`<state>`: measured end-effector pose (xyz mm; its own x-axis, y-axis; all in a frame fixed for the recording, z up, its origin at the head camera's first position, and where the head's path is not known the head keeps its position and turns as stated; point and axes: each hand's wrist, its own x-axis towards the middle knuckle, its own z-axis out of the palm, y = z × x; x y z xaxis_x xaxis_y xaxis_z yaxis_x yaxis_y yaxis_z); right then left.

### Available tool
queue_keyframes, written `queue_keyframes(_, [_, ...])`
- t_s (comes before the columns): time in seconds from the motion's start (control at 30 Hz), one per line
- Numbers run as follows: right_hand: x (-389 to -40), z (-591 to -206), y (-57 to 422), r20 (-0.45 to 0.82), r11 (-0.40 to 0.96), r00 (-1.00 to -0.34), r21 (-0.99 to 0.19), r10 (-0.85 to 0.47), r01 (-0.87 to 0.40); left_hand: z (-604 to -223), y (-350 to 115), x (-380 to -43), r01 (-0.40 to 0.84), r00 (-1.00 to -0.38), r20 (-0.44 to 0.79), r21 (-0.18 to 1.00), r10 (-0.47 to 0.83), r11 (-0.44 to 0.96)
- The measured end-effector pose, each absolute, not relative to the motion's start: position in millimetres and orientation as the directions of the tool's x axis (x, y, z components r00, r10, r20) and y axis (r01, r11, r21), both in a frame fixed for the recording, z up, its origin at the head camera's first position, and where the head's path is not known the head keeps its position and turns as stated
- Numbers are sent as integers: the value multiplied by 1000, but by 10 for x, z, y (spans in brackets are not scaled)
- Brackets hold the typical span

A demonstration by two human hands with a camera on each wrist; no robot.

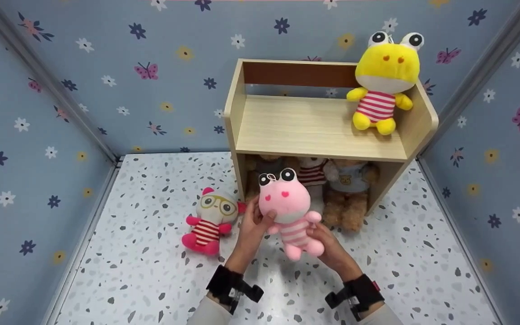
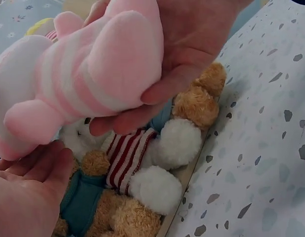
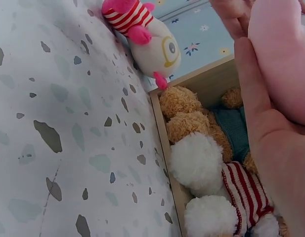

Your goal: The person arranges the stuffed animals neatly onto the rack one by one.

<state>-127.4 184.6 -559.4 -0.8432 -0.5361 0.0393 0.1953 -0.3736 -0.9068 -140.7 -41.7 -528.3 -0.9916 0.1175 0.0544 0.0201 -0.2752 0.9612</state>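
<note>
A pink plush frog with a striped belly is held up in front of the shelf unit, tilted, its face upward. My left hand grips its head from the left, thumb on the cheek. On the other side, my right hand holds its striped body near the arm and leg. The left wrist view has the frog's body close up, with the right hand around its lower end and the left hand under the head. In the right wrist view, the right hand lies against the pink plush.
A yellow plush frog sits on the upper shelf at its right end. Below, several teddy bears sit, including a brown one in a light blue shirt. A pink-and-white plush panda with glasses lies on the speckled floor at left.
</note>
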Motion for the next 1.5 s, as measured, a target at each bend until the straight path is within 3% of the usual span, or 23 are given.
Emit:
queue_keyframes(0.27, [-1279,-5573,1847,4,-239,-875,-962,-485,129,-5266,-383,-1412,81,-996,90,963,24,-256])
queue_keyframes(0.5, [-1328,-5397,1905,39,39,-960,-998,-278,-51,-5289,-374,-1395,92,-996,91,976,-16,-198])
queue_keyframes(0.67, [-1342,-5255,1880,57,134,-979,-987,-198,-85,-5291,-339,-1370,94,-996,93,982,-11,-165])
queue_keyframes(1.3, [-1336,-5159,1813,120,218,-988,-966,-101,-140,-5346,-299,-1282,113,-988,128,980,84,-164])
queue_keyframes(1.5, [-1380,-4998,1863,169,168,-982,-969,-81,-181,-5348,-354,-1256,138,-984,156,971,82,-194])
